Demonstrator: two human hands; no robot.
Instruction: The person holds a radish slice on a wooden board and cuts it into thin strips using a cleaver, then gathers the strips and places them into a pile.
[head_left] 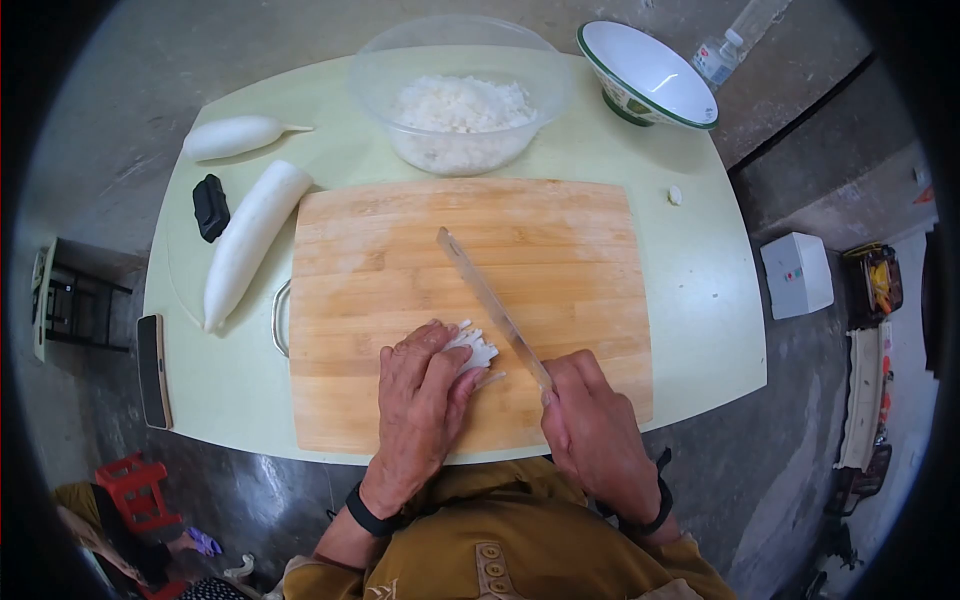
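My left hand (pixel 412 400) rests on the lower middle of the wooden cutting board (pixel 400 240), its fingers curled over a small bunch of cut white radish strips (pixel 474 348). A thin strip lies loose beside my thumb. My right hand (pixel 598 425) is wrapped round the handle of a kitchen knife (pixel 492 305). The blade is seen nearly edge-on, slanting up and left across the board, just right of the strips. Both wrists wear dark bands.
A clear plastic bowl (pixel 455 150) of shredded radish stands behind the board. Two whole white radishes, one large (pixel 255 240) and one smaller (pixel 235 137), lie left by a black case (pixel 210 208) and a phone (pixel 153 370). A green-rimmed bowl (pixel 650 75) is back right. Someone sits lower left.
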